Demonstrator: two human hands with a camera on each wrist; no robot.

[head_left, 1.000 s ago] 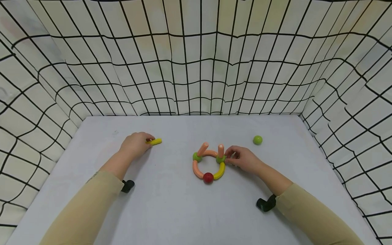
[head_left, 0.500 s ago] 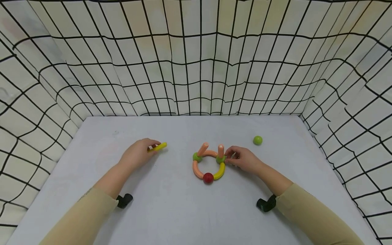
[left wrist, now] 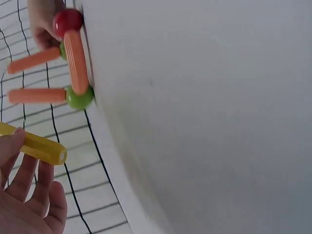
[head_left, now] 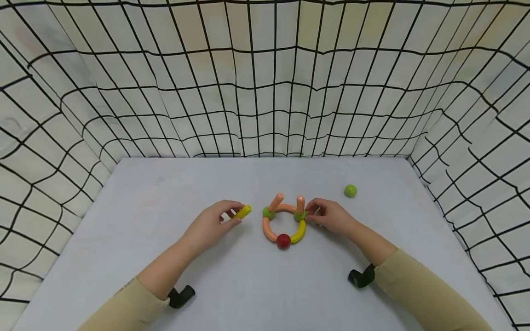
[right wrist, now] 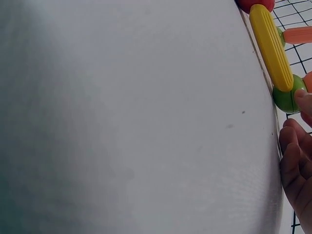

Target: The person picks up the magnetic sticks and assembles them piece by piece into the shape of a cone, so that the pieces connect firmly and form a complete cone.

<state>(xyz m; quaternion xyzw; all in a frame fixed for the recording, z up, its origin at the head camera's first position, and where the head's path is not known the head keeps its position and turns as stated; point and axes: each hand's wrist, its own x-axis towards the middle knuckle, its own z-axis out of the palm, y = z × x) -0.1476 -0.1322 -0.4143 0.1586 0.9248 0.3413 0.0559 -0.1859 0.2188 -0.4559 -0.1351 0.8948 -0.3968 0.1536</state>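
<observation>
My left hand pinches a yellow ridged stick between thumb and fingers, above the table and left of a ring-shaped build. That build lies flat, joining curved orange rods, a curved yellow rod, a red ball and two green balls. Straight orange sticks rise from the left green ball and the right one. My right hand holds the right green ball, its thumb pressed on the ball's side. Part of the right fingertips is hidden in the right wrist view.
A loose green ball lies on the white table, behind and right of my right hand. Black netting over pale walls surrounds the back and both sides. Black wrist devices sit under both sleeves.
My left hand has carried the yellow stick rightward and slightly nearer, closer to the ring, and the stick's angle has tilted more. The right hand and the ring stay where they were.
</observation>
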